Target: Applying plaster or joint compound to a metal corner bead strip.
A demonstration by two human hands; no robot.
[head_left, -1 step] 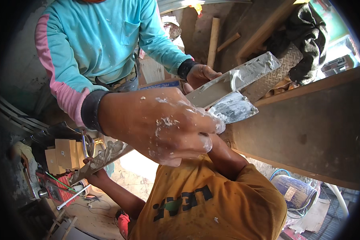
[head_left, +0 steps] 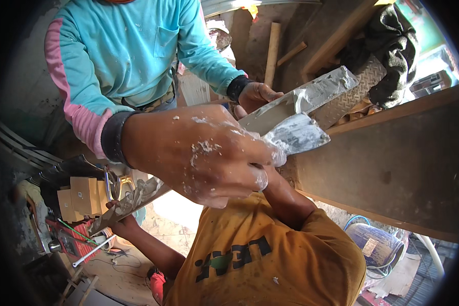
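Observation:
At the lower left, my left hand point(head_left: 120, 220) grips a narrow board point(head_left: 130, 201) heaped with grey-white putty. My right forearm point(head_left: 285, 199) rises behind a co-worker's large, putty-flecked hand point(head_left: 204, 158), which hides my right hand's fingers. Shut in that co-worker's hand is a putty knife point(head_left: 298, 135), its blade smeared white. The co-worker's other hand point(head_left: 257, 96) is at a putty-covered strip point(head_left: 321, 92) lying at the upper middle. Whether this strip and my board are one long piece I cannot tell; the middle is hidden.
A broad brown wooden panel point(head_left: 382, 173) fills the right. Diamond-patterned plate point(head_left: 364, 84) and a dark cloth point(head_left: 392, 53) are above it. Cardboard boxes point(head_left: 84, 199) stand at the left. A blue drum point(head_left: 375, 245) lies at the lower right. The co-worker in turquoise point(head_left: 132, 46) stands opposite.
The co-worker's hand has shifted slightly up and left, with the putty knife in it. My arms and the board show no clear movement.

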